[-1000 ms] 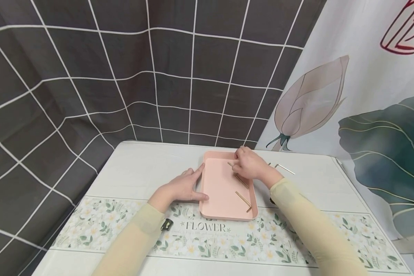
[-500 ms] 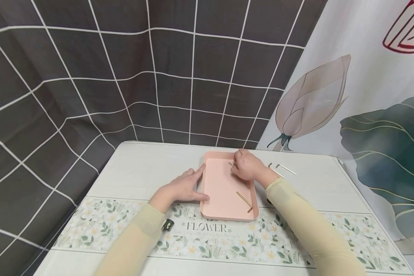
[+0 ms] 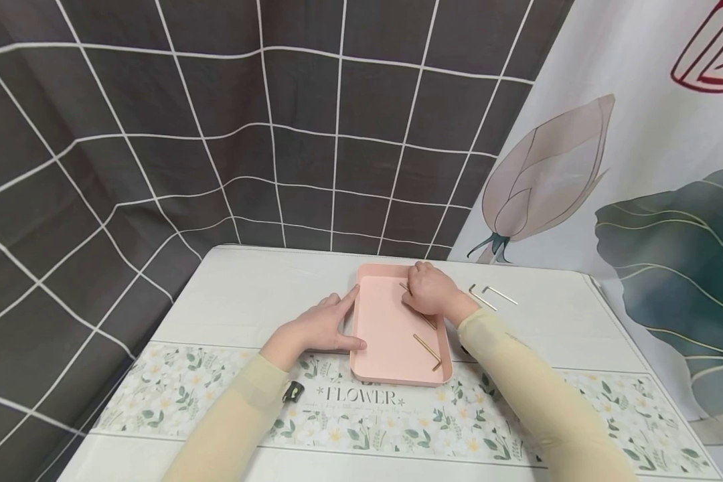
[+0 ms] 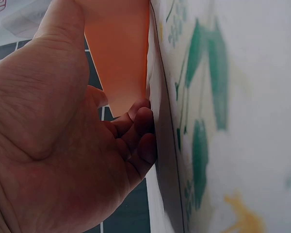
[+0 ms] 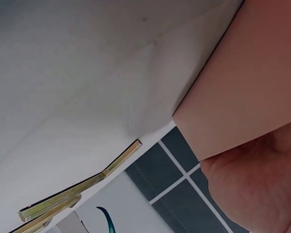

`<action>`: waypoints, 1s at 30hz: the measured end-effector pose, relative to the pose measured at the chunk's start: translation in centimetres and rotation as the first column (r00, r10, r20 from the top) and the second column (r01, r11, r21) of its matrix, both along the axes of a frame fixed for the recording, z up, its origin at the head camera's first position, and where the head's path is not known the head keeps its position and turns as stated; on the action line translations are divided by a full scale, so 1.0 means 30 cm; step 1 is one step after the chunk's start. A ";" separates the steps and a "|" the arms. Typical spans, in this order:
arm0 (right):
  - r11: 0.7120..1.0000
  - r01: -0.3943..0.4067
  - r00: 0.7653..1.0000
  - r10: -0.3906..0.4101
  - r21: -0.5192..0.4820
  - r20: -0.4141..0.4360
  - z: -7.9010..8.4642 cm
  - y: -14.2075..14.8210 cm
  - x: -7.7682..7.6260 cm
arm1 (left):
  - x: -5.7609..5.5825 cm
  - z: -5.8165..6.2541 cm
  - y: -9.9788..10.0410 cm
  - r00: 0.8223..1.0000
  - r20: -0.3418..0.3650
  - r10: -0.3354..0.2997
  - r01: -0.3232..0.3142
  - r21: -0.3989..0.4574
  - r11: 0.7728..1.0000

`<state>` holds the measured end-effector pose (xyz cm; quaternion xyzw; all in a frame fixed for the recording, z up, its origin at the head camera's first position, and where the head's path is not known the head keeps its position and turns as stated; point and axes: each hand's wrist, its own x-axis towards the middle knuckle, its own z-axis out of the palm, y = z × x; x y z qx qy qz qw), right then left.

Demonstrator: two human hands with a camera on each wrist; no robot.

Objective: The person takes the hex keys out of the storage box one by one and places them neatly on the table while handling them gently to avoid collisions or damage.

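Note:
A shallow pink tray [image 3: 381, 321] lies on the table. My left hand [image 3: 316, 328] rests along its left side, thumb over the rim and index finger stretched up the wall. In the left wrist view, the other fingers [image 4: 144, 121] are bent beside the orange-looking tray wall. My right hand [image 3: 430, 289] is at the tray's far right corner, fingers curled round a brass-coloured hex key [image 3: 429, 321] whose ends show on either side. Most of that key is hidden under the hand. A second hex key [image 3: 426, 351] lies nearer in the tray.
Two more hex keys [image 3: 500, 295] lie on the table right of the tray, seen close up as metal bars [image 5: 77, 189] in the right wrist view. A floral band [image 3: 235, 402] crosses the white table. Dark checked cloth [image 3: 301, 154] hangs behind.
My right hand has shifted slightly left and its forearm has drawn inward, uncovering more of the keys on the table. The left hand and tray look almost unmoved.

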<state>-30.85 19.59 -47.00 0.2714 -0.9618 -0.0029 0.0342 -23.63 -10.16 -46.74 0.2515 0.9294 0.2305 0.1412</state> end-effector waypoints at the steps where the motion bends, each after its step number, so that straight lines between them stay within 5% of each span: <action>1: 1.000 0.002 1.000 -0.002 0.010 0.002 -0.001 -0.002 -0.001 | 0.000 0.000 0.000 1.000 0.000 0.000 0.000 0.000 1.000; 10: 0.992 0.023 0.999 -0.026 0.122 0.024 -0.010 -0.021 -0.010 | -0.001 -0.003 0.000 1.000 -0.006 -0.005 0.005 -0.001 1.000; 30: 0.981 0.001 1.000 -0.007 0.192 0.030 -0.026 -0.039 -0.013 | -0.001 -0.013 -0.002 1.000 -0.017 -0.008 0.008 -0.007 1.000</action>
